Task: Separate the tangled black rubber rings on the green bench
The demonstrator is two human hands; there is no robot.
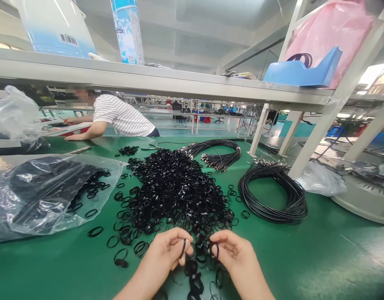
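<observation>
Two hands at the near edge of the desk (320,258), each pinching a thin black ring: left hand (165,252) has one loop (183,248) nipped between thumb and fingertips, right hand (234,250) has another ring (216,250) pinched the same way, both held just above the near fringe of the main ring pile (176,191). A few more rings and a dark strip dangle tangled below, between the wrists. My read on handling: near weightless, soft and floppy, likely rubbery bands that deform under a pinch, probably grip each other and snag into clumps, not fragile. Best hold looks like a fingertip pinch on the band wall of a single ring, lifting off the loose edge of the pile rather than digging into the dense middle. Surface is a green mat, flat, slight sheen, strays scattered all round the heap. Clear plastic bag (45,196) at left spills more rings from its mouth. Coiled black cable bundle (273,196) at right, a second bundle (217,154) behind the pile with metal ends showing. White frame leg (320,137) carries an overhead shelf with a blue tray (301,71). Another person in a striped shirt (123,116) leans over the far side, well apart.
</observation>
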